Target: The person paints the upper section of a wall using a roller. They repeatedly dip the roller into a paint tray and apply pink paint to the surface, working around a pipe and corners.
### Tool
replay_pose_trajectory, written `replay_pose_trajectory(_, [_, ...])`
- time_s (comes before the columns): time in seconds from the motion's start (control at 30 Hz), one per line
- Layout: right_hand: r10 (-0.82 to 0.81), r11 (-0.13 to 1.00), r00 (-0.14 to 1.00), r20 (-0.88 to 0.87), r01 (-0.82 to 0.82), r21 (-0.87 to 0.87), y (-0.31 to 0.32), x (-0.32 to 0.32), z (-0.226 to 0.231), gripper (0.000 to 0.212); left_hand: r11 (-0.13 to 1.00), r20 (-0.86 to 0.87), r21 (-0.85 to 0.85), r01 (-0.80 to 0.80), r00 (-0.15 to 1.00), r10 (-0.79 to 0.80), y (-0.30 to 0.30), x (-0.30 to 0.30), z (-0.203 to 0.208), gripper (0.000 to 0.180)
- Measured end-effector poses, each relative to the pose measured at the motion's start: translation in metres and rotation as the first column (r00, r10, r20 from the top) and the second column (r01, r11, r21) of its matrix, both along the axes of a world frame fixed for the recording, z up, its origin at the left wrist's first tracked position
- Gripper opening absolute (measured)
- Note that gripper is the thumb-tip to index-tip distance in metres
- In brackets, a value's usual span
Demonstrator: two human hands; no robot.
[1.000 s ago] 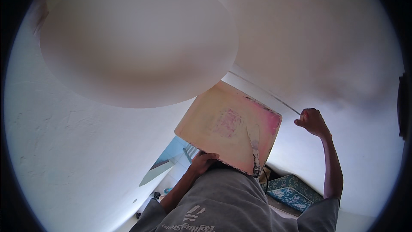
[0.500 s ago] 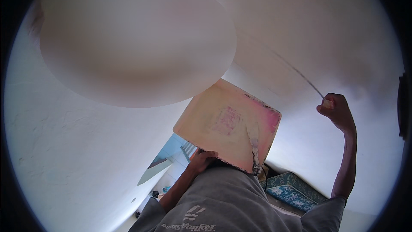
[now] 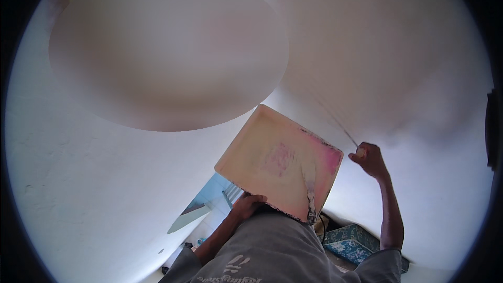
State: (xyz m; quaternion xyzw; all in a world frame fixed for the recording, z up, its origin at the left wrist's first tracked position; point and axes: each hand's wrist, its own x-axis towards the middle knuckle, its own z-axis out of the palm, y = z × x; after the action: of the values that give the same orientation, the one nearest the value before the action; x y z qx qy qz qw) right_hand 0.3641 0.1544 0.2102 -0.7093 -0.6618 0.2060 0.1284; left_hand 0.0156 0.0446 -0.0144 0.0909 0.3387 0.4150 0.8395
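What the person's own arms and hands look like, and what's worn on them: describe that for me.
Both the left hand and right hand are bare, with no gloves visible. The forearms are uncovered too, below the short, plain grey sleeves of a grey shirt with a pale print on its front.

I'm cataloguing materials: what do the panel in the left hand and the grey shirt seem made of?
Panel: perhaps plastic or painted wood, dull-finished; rounded corners and dark, worn edges leave it open.

Shirt: matte cloth, probably cotton, from its soft creases.
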Motion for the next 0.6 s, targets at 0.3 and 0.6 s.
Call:
replay_pose_trajectory(0.3, [-0.012,1.0,0.998,-0.065,0.013,0.013,-0.013,0.007,-0.035,0.028,0.999,-0.054,0.0,-0.038,0.998,0.038,0.001,-0.004,0.019,0.037])
replay_pose_trajectory(0.6, [0.09,0.972,0.988,-0.128,-0.059,0.226,0.016,-0.023,-0.034,0.028,1.0,0.016,0.027,-0.005,1.0,0.005,-0.002,-0.011,0.026,0.032])
